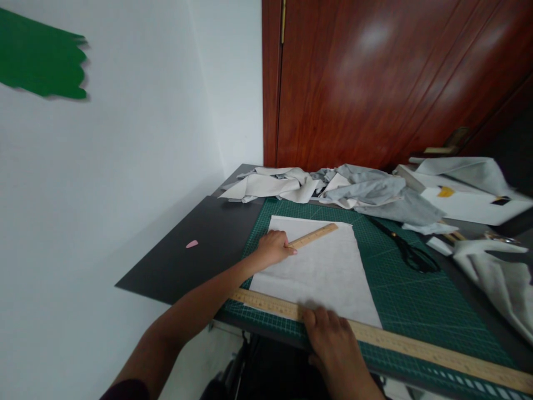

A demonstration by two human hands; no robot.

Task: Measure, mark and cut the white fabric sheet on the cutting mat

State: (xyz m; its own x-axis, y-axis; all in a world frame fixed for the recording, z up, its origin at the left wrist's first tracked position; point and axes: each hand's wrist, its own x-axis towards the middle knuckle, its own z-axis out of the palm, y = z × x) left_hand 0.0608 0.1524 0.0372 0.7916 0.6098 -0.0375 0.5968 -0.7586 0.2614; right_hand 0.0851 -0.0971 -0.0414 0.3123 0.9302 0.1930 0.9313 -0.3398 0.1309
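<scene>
A piece of white cloth [320, 278] lies flat on the green cutting mat [416, 300]. My left hand [275, 248] is closed around the near end of a short wooden ruler [314, 235], which slants across the upper part of the cloth. A long wooden ruler [416, 345] runs along the cloth's lower edge, near the front of the table. On this long ruler rests my right hand [331, 339], its fingers bent together over the wood, with the thumb side at the table's front edge.
Black scissors [416, 256] lie on the mat at the right. Crumpled grey and white fabric [366, 191] is heaped along the back. A white box [462, 203] stands back right, and a small pink piece [192, 244] lies on the dark tabletop [200, 244] at left.
</scene>
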